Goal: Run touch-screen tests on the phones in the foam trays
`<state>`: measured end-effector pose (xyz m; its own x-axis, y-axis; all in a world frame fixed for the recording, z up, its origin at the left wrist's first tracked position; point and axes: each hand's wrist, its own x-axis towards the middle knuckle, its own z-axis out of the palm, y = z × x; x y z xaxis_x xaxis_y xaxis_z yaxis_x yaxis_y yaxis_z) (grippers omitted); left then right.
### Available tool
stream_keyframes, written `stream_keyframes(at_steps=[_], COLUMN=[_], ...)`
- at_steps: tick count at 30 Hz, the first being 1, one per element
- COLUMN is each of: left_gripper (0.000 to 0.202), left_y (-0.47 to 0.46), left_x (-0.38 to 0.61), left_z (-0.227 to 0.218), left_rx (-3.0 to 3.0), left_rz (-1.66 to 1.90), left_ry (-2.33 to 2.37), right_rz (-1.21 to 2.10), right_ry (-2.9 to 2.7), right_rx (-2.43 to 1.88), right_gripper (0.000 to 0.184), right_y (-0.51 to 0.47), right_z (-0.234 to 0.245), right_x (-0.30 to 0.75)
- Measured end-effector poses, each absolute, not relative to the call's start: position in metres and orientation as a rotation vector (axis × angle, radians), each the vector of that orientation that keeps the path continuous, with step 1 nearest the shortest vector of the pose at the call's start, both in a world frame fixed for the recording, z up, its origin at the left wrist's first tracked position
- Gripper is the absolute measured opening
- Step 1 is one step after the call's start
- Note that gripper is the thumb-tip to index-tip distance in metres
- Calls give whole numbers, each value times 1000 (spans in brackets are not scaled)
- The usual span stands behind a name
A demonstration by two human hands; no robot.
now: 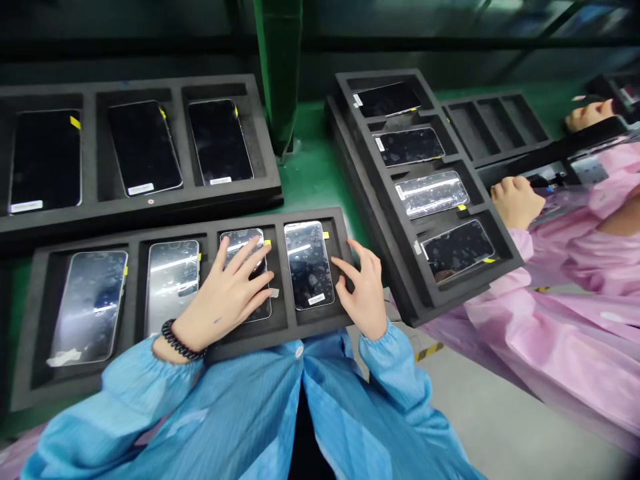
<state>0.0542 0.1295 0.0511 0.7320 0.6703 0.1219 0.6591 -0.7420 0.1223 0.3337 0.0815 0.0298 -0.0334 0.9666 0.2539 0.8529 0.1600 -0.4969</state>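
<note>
A black foam tray (295,327) lies right in front of me, holding several smartphones face up in separate slots. My left hand (225,293), with a black beaded bracelet (180,339) on its wrist, rests palm down with spread fingers on a dark smartphone (247,241) in the third slot, hiding most of it. My right hand (363,290) sits at the tray's right end, its curved fingertips at the right edge of a glossy black smartphone (309,265). Neither hand lifts anything.
A second foam tray (135,87) with three phones lies beyond mine on the green bench (310,173). A stacked tray (400,87) with several phones stands to the right. A co-worker's hand (517,202) in a pink sleeve works at the far right. A green post (279,67) rises behind.
</note>
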Motion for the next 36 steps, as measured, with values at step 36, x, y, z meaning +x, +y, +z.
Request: stream_keyframes(at_steps=[36], left_gripper=[50], left_y=[103], left_x=[-17], left_z=[54], left_rx=[2551], left_rz=[512], left_ry=[1077], right_rz=[484], right_ry=[-2220], right_rx=[-1391], right_gripper=[30], right_y=[95], right_z=[46], right_x=[360])
